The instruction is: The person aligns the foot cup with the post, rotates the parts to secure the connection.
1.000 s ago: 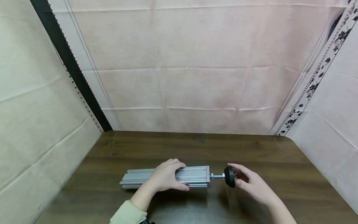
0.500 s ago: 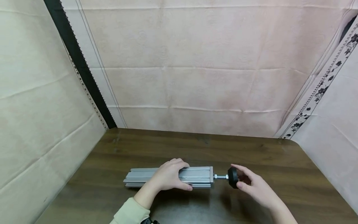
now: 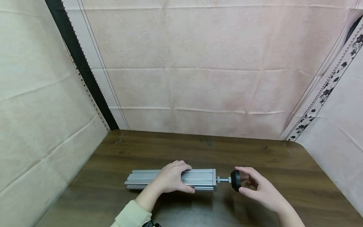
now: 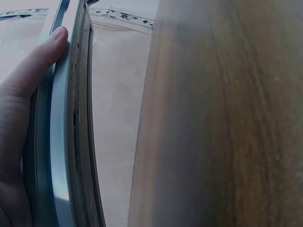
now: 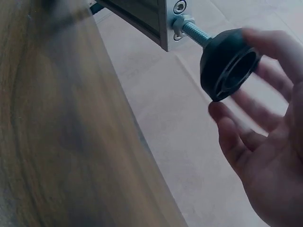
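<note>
A silver aluminium profile (image 3: 200, 177) lies crosswise above the table, and my left hand (image 3: 172, 179) grips it over the top near its middle. In the left wrist view the thumb presses along the profile's side (image 4: 61, 118). From the right end plate a threaded rod (image 5: 195, 33) with a nut (image 5: 183, 22) sticks out. It carries a black levelling foot (image 3: 235, 180), whose hollow underside faces my right hand (image 3: 262, 190). That hand pinches the foot's rim, with the thumb at the lower edge and the index finger at the upper edge.
The brown wooden table (image 3: 170, 148) stretches beneath both hands. Pale creased cloth (image 3: 198, 88) hangs behind it and along both sides. A black strip (image 3: 85, 69) runs down the left corner, a floral border (image 3: 320, 94) down the right.
Around the levelling foot my right fingers have shifted slightly, with thumb and index now at its rim. My left hand keeps its grip on the profile. The head view has shifted a little.
</note>
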A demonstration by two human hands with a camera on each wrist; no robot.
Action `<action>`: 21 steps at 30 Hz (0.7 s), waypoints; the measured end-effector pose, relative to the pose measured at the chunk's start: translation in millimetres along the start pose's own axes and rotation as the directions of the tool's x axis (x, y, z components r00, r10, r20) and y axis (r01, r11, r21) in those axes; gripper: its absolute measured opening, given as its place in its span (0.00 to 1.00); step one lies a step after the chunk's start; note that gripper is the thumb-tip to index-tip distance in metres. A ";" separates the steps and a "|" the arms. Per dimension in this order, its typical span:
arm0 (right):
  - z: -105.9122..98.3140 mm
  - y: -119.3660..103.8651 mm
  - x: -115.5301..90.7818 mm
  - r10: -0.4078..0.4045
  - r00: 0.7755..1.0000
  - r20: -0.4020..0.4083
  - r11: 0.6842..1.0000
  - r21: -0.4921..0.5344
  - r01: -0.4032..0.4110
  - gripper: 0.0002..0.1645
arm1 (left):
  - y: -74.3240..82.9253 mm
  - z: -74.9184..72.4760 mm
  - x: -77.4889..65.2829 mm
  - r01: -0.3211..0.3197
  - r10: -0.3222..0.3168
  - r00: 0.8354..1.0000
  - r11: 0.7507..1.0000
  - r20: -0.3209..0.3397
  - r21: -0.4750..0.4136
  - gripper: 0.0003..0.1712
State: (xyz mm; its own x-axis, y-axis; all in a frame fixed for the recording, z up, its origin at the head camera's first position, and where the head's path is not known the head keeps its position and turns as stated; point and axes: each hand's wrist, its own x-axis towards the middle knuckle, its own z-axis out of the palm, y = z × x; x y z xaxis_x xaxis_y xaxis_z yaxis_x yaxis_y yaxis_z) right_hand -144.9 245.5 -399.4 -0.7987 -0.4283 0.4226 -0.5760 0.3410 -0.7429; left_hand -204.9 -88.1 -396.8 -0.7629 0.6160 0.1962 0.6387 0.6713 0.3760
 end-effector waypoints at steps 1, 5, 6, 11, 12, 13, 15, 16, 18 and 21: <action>-0.2 -0.3 0.3 0.022 1.000 -0.006 1.000 -0.008 -0.022 0.33 | 0.3 -0.3 -0.2 0.000 0.000 1.000 1.000 -0.001 0.003 0.41; -2.1 -1.4 1.1 0.043 0.999 -0.004 0.999 -0.002 -0.043 0.34 | 1.2 -0.3 -0.5 -0.002 0.002 1.000 1.000 -0.004 0.014 0.42; -3.1 -1.8 0.8 0.032 0.999 0.002 0.999 -0.002 -0.032 0.36 | 1.4 -0.1 -0.4 -0.003 0.003 1.000 1.000 -0.004 0.014 0.42; -3.9 -3.4 -1.9 0.000 0.999 0.047 1.000 0.011 0.000 0.44 | 2.1 -0.3 -1.9 -0.012 0.012 1.000 1.000 -0.009 0.014 0.42; -3.7 -4.0 -2.5 0.015 0.999 0.051 1.000 0.020 -0.016 0.43 | 2.8 -0.9 -2.2 -0.016 0.016 1.000 1.000 -0.014 0.013 0.42; -3.4 -4.4 -2.8 0.031 0.998 0.048 0.999 0.022 -0.032 0.41 | 3.5 -1.7 -2.6 -0.019 0.019 1.000 1.000 -0.020 0.014 0.41; -2.2 -4.9 -2.7 0.063 0.997 0.033 0.998 0.023 -0.064 0.38 | 4.7 -2.9 -3.0 -0.024 0.025 0.999 1.000 -0.028 0.015 0.41; -1.7 -5.0 -2.5 0.073 0.997 0.026 0.997 0.030 -0.073 0.36 | 5.1 -3.5 -3.1 -0.027 0.027 0.999 0.999 -0.032 0.019 0.41; -0.9 -4.7 -1.7 0.074 0.997 0.020 0.996 0.049 -0.075 0.33 | 5.5 -4.2 -3.2 -0.023 0.024 0.999 0.999 -0.033 0.023 0.41; -0.8 -3.9 -1.8 0.057 0.998 0.017 0.996 0.063 -0.058 0.35 | 5.2 -4.6 -2.7 -0.024 0.024 0.999 0.999 -0.025 0.026 0.41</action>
State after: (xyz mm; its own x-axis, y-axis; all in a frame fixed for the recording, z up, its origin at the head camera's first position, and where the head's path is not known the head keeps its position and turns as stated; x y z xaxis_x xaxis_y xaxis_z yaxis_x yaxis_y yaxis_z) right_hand -141.3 245.5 -396.9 -0.8274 -0.4222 0.3704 -0.5163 0.3122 -0.7975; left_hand -200.0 -88.1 -391.2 -0.7494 0.6218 0.2275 0.6590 0.6672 0.3473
